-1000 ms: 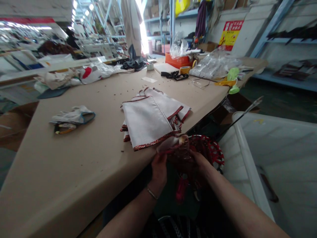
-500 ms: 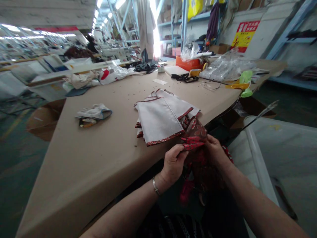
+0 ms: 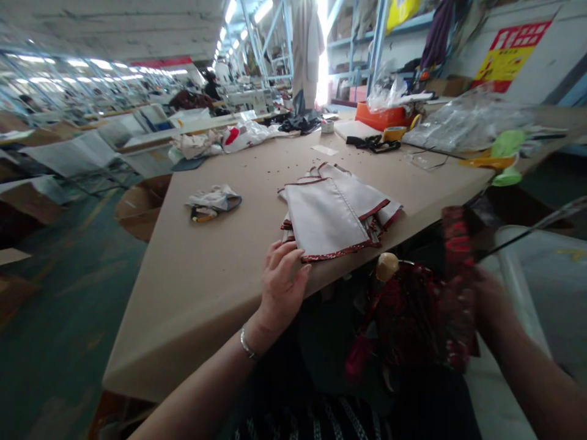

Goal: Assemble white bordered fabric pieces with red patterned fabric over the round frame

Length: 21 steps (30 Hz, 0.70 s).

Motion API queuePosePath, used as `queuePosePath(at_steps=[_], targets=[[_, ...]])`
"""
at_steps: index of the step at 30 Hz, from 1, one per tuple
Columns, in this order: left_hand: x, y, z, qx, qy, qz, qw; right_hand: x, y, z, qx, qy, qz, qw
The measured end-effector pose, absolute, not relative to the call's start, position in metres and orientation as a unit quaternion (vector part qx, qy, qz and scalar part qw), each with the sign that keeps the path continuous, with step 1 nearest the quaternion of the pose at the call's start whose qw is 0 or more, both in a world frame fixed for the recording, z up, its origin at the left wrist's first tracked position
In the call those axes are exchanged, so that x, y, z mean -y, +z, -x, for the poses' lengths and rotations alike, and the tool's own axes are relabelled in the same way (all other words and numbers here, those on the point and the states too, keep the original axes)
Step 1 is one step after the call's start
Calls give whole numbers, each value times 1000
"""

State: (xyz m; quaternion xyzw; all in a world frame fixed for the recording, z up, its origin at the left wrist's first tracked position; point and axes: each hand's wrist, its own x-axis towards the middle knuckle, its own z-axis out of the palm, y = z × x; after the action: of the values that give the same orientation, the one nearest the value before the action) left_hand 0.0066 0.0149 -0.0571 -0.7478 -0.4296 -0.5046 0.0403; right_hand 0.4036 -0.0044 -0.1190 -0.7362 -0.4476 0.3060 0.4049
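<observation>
Pale cloth pieces with red-brown borders point(image 3: 328, 214), several, count not readable: stacked at the centre of the frame, fanned out, near the edge of a brown-covered table point(image 3: 215, 269); the top one lies flat, a seam running down it, its patterned border toward the bottom of the frame. Left hand point(image 3: 283, 284), lower centre: fingers spread and unclenched, fingertips at the near left corner of the top piece; whether they press on it or only rest beside it cannot be told. Right hand point(image 3: 490, 302), lower right, blurred: closed around a red-brown patterned cloth point(image 3: 457, 244), held upright, off the table and apart from the stack. Dark red bundle point(image 3: 408, 311), one, below the table edge at lower centre-right, a round pale knob point(image 3: 387, 267) at its upper left; contents not readable. White bin point(image 3: 523, 263), one, at the right edge. Gloves point(image 3: 215, 197), pale, lying left of the stack, untouched. Progress, as judged: partway. To be counted as done, the pieces gathered in the stack, their visible borders edged; outstanding, the patterned cloth in hand, not laid with them, and the stack's uneven edges, not squared. How many more pieces are left cannot be told.
</observation>
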Motion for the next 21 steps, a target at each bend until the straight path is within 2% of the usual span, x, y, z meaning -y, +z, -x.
queuePosePath(at_steps=[3,5,6,9,11,13,15,18,21], targets=[[-25,-62,-11,429,-489,758,52,11,-185,-398,403,284,810,316],[-29,-64,-15,430,-487,758,58,13,-202,-394,414,276,823,273],[-31,-64,-17,432,-485,758,58,12,-198,-389,430,263,815,286],[-36,-60,-21,435,-471,766,55,7,-140,-356,507,150,729,434],[-39,-55,-24,434,-470,766,61,1,-82,-315,611,43,627,481],[-41,-47,-27,429,-485,759,70,-6,-35,-267,728,-13,509,459],[-41,-37,-31,416,-502,755,77,-17,-9,-225,809,-33,452,374],[-35,-23,-31,394,-518,755,81,-38,-2,-194,845,-57,466,257],[-23,-18,-24,386,-529,752,72,-50,-3,-206,806,-86,535,237]])
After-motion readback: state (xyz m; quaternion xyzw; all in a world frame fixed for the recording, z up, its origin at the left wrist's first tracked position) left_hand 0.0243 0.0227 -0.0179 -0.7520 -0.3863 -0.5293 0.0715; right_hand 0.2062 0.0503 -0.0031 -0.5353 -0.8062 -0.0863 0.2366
